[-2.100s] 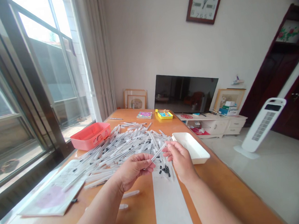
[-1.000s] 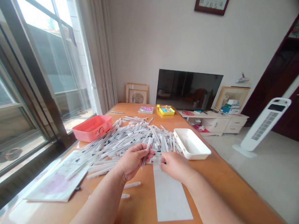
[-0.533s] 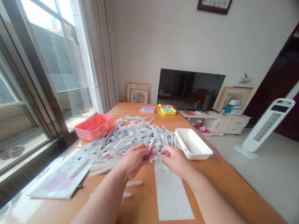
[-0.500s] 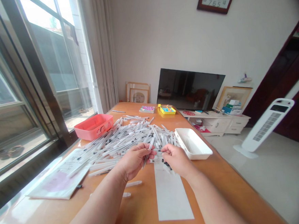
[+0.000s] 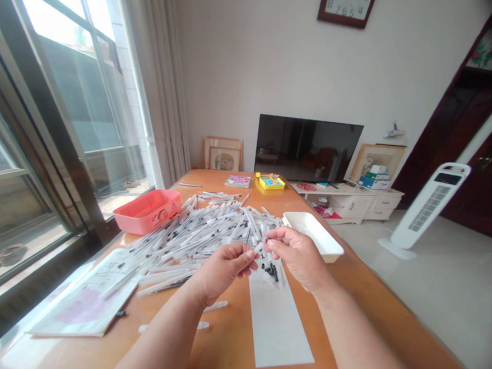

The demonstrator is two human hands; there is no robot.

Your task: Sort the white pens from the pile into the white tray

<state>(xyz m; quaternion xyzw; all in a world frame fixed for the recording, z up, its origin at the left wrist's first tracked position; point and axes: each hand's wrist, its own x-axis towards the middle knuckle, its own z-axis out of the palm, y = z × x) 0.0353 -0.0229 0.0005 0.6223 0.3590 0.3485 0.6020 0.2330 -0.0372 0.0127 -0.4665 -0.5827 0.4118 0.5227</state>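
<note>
Left fingers [image 5: 242,256], right fingers [image 5: 277,237], white pen [image 5: 259,247] between

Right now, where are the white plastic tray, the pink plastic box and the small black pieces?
white plastic tray [image 5: 311,236]: head view, on its inner floor
pink plastic box [image 5: 147,220]: head view, on its front wall
small black pieces [image 5: 271,270]: head view, on the middle of the cluster

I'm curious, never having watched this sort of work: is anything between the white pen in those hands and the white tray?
Yes: the right hand sits between the white pen and the white tray. No other object shows in that gap.
</note>
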